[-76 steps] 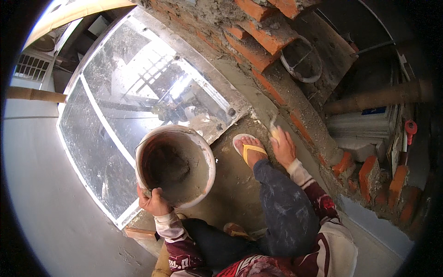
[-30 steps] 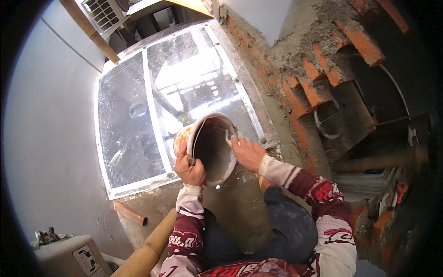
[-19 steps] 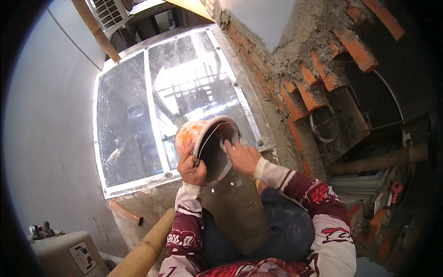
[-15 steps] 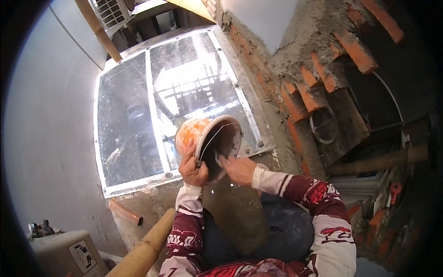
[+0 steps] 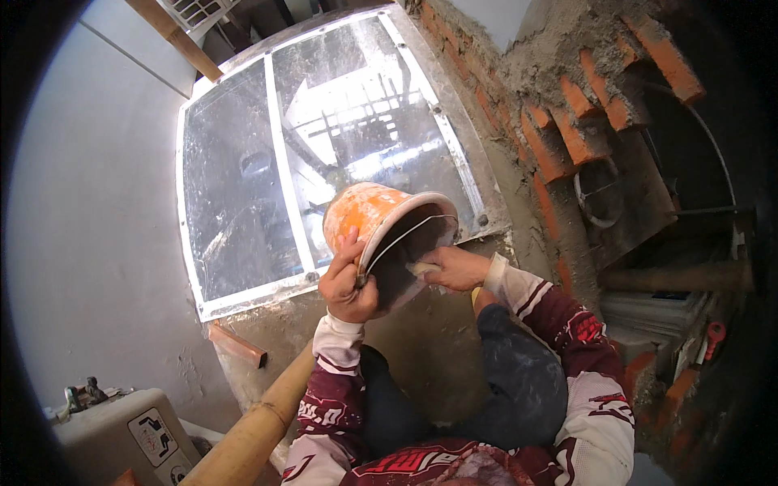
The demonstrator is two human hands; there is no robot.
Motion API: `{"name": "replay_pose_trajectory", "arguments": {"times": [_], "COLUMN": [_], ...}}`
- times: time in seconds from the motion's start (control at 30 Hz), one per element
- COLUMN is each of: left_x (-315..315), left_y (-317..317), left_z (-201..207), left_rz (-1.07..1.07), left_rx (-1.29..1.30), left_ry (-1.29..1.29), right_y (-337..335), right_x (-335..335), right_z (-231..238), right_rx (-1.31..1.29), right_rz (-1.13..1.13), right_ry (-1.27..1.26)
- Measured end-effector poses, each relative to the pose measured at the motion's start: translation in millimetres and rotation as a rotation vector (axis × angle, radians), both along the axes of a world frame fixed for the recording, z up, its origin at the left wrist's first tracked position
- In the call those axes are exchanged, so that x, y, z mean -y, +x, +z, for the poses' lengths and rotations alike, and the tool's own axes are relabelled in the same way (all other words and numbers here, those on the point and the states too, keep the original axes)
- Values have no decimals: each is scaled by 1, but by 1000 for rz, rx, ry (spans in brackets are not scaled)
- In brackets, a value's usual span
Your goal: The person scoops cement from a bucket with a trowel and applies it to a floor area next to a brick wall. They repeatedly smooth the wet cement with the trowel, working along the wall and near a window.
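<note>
The round orange bucket smeared with white (image 5: 361, 217) is at the middle of the scene, tipped so that its mouth faces near and right; a thin wire handle (image 5: 412, 232) crosses the opening. The left hand (image 5: 348, 287) grips the bucket at the left of its rim, with fingers spread up the outer wall. The right hand (image 5: 456, 268) is closed around a pale, short tool handle (image 5: 422, 268) at the bucket's mouth; the tool's other end is lost in the dark interior, and what lies inside cannot be told.

Beyond the bucket lies a large glass panel with white framing strips (image 5: 286, 174); whether the two touch cannot be told. To the right stands a rough wall of orange bricks and grey mortar (image 5: 583, 139). To the left are a smooth grey wall (image 5: 101, 211) and, nearer, a short brown rectangular bar (image 5: 237, 345). At the near left, a thick yellowish bamboo pole (image 5: 259, 421) slants beside a beige box-shaped casing (image 5: 113, 433).
</note>
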State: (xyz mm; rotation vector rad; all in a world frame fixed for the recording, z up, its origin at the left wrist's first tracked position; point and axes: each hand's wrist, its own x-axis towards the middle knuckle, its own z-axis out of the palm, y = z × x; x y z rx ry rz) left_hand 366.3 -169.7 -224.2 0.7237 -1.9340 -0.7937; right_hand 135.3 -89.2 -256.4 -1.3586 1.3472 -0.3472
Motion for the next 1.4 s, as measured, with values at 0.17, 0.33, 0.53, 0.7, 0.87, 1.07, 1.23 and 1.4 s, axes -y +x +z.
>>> {"name": "replay_pose_trajectory", "arguments": {"times": [0.17,0.33,0.53,0.7,0.87,1.07,1.23,1.4], "left_x": [5,7,11,6,0,11,15,11], "left_y": [10,4,0,-10,-9,-14,-9,-12], "left_z": [5,0,-6,-9,-6,-6,-15,-22], "left_rz": [120,268,219,78,100,245,197,132], "left_rx": [8,-36,36,-14,-22,-66,11,38], "left_ry": [95,147,-48,-140,2,178,-5,-139], "right_y": [19,6,4,-16,-2,-16,-15,-16], "right_x": [-7,-12,-4,8,0,-14,-10,1], "right_z": [7,-5,49,18,0,-1,39,30], "right_rx": [353,-551,-792,-533,334,-525,-720,-754], "right_rz": [-156,-19,-117,-24,-145,-24,-91,-84], "right_ry": [82,-843,-671,-287,209,-753,-596,-330]}}
